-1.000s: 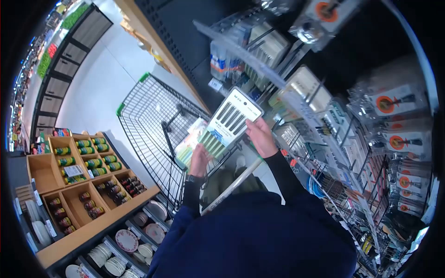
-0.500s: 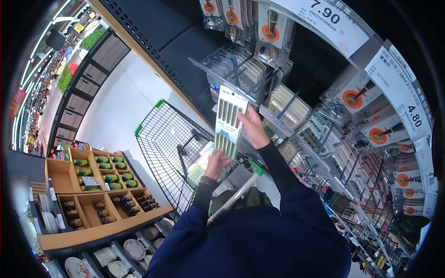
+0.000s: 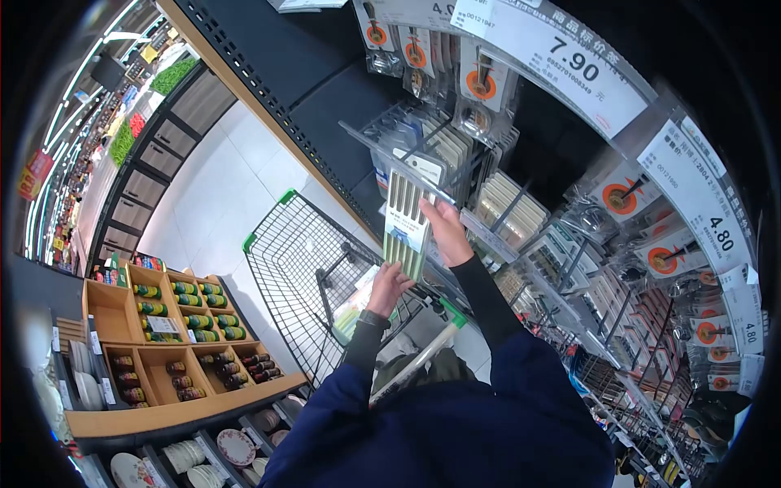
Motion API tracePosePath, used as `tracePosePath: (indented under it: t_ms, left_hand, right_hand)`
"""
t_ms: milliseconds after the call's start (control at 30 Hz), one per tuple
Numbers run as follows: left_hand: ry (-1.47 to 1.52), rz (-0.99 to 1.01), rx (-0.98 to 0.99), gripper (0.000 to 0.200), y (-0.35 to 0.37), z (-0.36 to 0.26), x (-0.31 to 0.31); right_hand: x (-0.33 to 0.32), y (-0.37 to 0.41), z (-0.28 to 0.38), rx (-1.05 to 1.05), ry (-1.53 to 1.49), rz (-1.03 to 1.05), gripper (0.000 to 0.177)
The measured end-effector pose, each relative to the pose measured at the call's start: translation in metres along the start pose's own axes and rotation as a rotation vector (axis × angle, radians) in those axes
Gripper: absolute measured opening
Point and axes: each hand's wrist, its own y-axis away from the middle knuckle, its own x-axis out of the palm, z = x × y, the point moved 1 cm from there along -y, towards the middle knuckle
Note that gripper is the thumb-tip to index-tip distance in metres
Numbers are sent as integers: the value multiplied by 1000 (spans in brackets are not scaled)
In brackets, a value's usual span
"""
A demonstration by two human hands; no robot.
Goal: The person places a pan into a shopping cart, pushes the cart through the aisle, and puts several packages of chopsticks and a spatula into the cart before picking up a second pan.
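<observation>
I hold a flat white pack of chopsticks [image 3: 407,221] upright with both hands, close to the hanging display hooks [image 3: 455,154]. My right hand [image 3: 446,234] grips its right edge near the middle. My left hand [image 3: 387,287] holds its bottom end. The pack's top end reaches the row of similar packs [image 3: 439,146] hanging on the rack.
A black wire shopping cart [image 3: 305,260] with green corners stands below my hands, a flat packet [image 3: 358,301] lying in it. Price labels [image 3: 561,61] run along the shelf edge above. Wooden bins of bottles [image 3: 179,317] and stacked plates [image 3: 220,447] stand at the lower left.
The pack has turned from slanted to upright and risen toward the hooks. The camera view has tilted up to the shelf labels.
</observation>
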Motion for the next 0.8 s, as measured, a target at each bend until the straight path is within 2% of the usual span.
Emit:
tracePosePath:
  t_ms: [100,200,333,533,600,633,667,700,767,800]
  left_hand:
    - [10,-61,2,17,2,-4,15]
    - [6,-57,6,17,1,-4,16]
    - [15,-51,7,17,-4,-1,12]
    - [15,-26,-7,18,-14,5,2]
    - [17,3,-12,21,-21,13,-5]
    - [70,-32,-1,30,-26,17,-8]
    - [123,-67,10,41,-29,22,-12]
    - [127,-68,10,41,-31,25,-14]
    - [57,-128,6,67,-30,31,-20]
    - [36,-93,-7,87,-23,30,-18]
  right_hand:
    - [9,7,12,24,10,-81,39]
    - [5,1,5,-43,-3,-50,41]
    - [4,-1,5,-32,-11,-39,41]
    - [-1,-3,2,26,-28,-82,45]
    - [-5,-3,1,-7,39,-41,56]
    - [-12,-4,-10,-4,42,-41,56]
    - [-24,-5,-26,-106,124,-54,58]
    - [-30,-2,-36,-208,206,-65,60]
    - [-38,24,-50,-186,241,-141,61]
    - [-59,33,-76,-140,350,-201,61]
